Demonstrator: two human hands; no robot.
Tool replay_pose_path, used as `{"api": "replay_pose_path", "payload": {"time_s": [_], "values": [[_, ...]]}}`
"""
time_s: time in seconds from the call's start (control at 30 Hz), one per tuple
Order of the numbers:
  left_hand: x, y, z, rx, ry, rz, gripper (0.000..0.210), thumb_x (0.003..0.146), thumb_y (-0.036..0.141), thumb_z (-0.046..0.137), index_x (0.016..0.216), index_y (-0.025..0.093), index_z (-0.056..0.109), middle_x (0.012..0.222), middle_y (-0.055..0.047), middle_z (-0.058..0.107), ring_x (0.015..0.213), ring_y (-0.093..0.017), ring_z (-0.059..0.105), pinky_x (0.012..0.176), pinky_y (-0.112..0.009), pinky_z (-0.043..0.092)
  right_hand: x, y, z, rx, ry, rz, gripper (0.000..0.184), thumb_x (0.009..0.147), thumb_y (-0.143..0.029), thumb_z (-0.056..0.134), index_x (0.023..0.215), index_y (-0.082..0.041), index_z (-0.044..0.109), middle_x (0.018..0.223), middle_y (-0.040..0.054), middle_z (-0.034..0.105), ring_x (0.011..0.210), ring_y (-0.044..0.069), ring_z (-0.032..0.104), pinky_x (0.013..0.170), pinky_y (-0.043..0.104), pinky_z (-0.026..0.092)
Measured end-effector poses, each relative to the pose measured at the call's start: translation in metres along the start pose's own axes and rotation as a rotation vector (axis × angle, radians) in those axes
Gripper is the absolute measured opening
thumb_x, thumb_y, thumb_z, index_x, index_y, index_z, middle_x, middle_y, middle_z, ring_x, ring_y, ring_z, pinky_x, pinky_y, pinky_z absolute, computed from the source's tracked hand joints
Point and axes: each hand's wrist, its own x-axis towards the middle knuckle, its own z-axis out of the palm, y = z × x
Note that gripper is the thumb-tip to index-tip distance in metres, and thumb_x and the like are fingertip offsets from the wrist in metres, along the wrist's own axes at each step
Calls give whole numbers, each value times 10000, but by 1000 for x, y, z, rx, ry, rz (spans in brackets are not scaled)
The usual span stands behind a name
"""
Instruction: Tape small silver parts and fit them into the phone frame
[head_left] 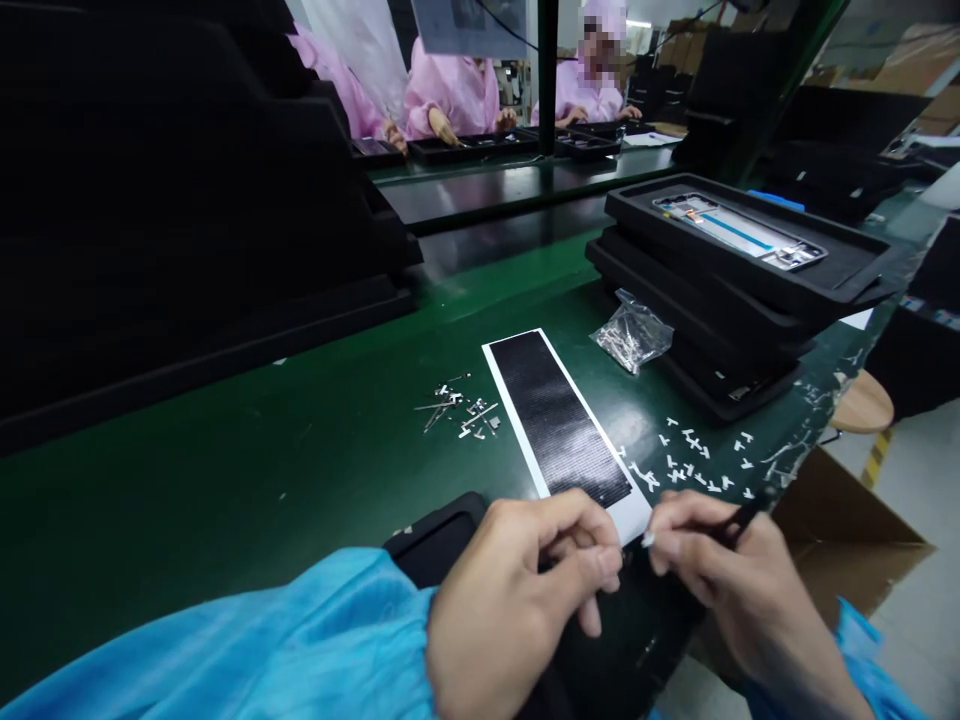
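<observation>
At the near edge of the green surface (247, 480), the left hand (510, 600) and the right hand (720, 580) meet over a black tray (435, 540) that they largely hide; the left fingers (592, 565) are pinched together on something too small to make out, and the right fingers are clenched around a thin black tool (742, 518) whose tip points at that pinch. A slip of the tool, by my judgement, could flick the tiny part off the near edge toward the cardboard box (862, 550) below, and a sleeve could sweep the loose metal bits (461, 410) about. Counting: one black strip on white backing (559, 425) runs from mid-surface toward the hands, one clear bag of parts (632, 335) lies beside a stack of black trays (735, 290) near the right edge (four or so, hard to tell), and some twenty white scraps (697, 460) lie scattered right of the strip. Three people in pink (457, 95) work at the far bench.
</observation>
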Motion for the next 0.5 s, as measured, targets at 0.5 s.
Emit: {"api": "replay_pose_path", "payload": {"time_s": [0.5], "values": [[-27,-6,-24,275,264,56,185,775,129,544,620,162,640,535,28,569,516,-114,501,508,-208,355,7,-22,22,-564,-40,-590,76,871,-177,537,831,-228,578,813,-13,622,729,112,621,652,180,485]]}}
